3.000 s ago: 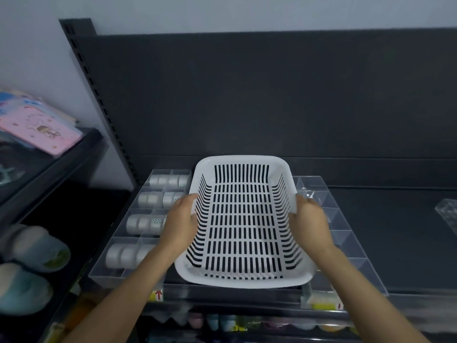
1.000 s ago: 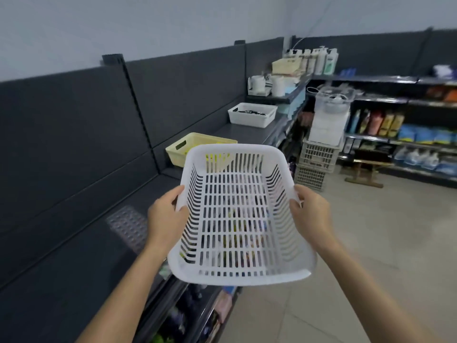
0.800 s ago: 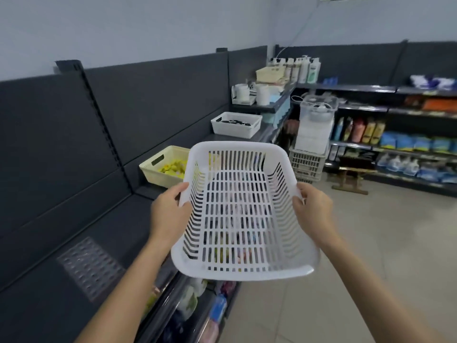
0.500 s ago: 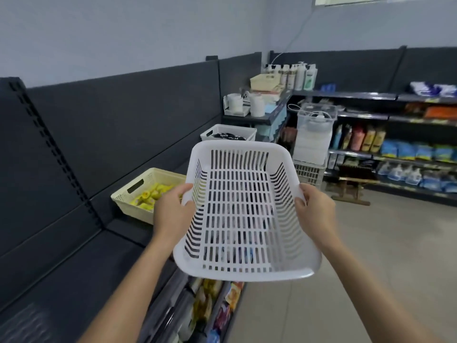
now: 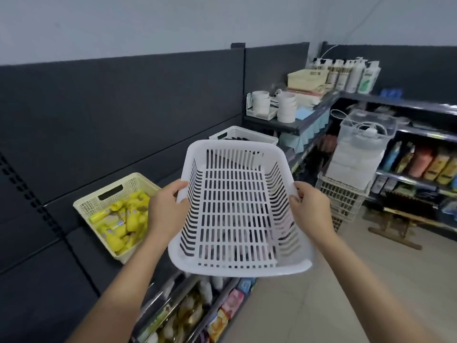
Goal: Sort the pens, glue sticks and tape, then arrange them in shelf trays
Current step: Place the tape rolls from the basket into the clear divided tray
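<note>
Head view: left hand [image 5: 168, 210] and right hand [image 5: 312, 210], fingers tight on both sides of the white basket [image 5: 235, 269]

We hold an empty white slotted basket [image 5: 237, 268] in the air by its two side rims, tilted so its open side faces us. On the dark shelf to our left sits a cream basket [image 5: 128, 185] heaped with yellow glue sticks [image 5: 118, 226]. Farther along stands a white basket [image 5: 247, 134] of dark items too blurred to name.

Both hands grip a white slotted basket [image 5: 237, 209], left hand [image 5: 168, 211] and right hand [image 5: 312, 209] at its sides. A yellow basket [image 5: 108, 194] of yellow glue sticks [image 5: 123, 221] sits on the dark shelf [image 5: 49, 280].
</note>
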Available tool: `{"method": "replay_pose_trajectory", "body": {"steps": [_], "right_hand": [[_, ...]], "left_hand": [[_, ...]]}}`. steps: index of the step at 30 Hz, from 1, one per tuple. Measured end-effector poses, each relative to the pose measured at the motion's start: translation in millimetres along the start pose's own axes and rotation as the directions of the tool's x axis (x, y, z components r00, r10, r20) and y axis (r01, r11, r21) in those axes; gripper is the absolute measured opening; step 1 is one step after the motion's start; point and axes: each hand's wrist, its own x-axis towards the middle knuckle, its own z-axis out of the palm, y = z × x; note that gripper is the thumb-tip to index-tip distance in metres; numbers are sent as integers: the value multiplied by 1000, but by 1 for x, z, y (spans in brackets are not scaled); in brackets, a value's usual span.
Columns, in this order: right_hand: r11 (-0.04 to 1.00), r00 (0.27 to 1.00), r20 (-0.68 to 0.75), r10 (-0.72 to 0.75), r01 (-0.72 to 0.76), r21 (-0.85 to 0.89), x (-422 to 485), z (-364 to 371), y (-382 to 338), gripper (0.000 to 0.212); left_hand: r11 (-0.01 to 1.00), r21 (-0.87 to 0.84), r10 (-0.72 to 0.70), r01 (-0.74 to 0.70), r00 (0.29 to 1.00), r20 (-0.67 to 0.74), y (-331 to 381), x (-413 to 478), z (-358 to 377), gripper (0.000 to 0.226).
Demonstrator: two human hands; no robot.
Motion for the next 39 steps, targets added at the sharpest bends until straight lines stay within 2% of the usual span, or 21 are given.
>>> {"method": "replay_pose_trajectory", "body": {"steps": [8, 13, 19, 24, 31, 35, 39], "right_hand": [[980, 969, 148, -198, 195, 32, 102, 11, 22, 14], [968, 933, 260, -250, 244, 57, 136, 41, 25, 11], [944, 899, 293, -327, 325, 56, 180, 82, 14, 21], [900, 837, 355, -416, 434, 31, 224, 116, 2, 8], [841, 747, 460, -480, 541, -2, 263, 159, -13, 9], [806, 709, 512, -484, 590, -55, 280, 182, -19, 11], [760, 659, 559, -503, 645, -76, 296, 199, -19, 12]], "left_hand": [[991, 50, -118, 127, 983, -141, 22, 23, 44, 37], [978, 134, -131, 160, 970, -204, 20, 41, 57, 37], [952, 223, -150, 210, 955, -257, -4, 83, 71, 37], [936, 260, -174, 238, 954, -245, -22, 117, 75, 40], [885, 340, -252, 319, 941, -227, -37, 141, 80, 50], [855, 406, -248, 322, 942, -224, -35, 146, 88, 44], [848, 402, -272, 345, 935, -227, -36, 149, 102, 37]]}}
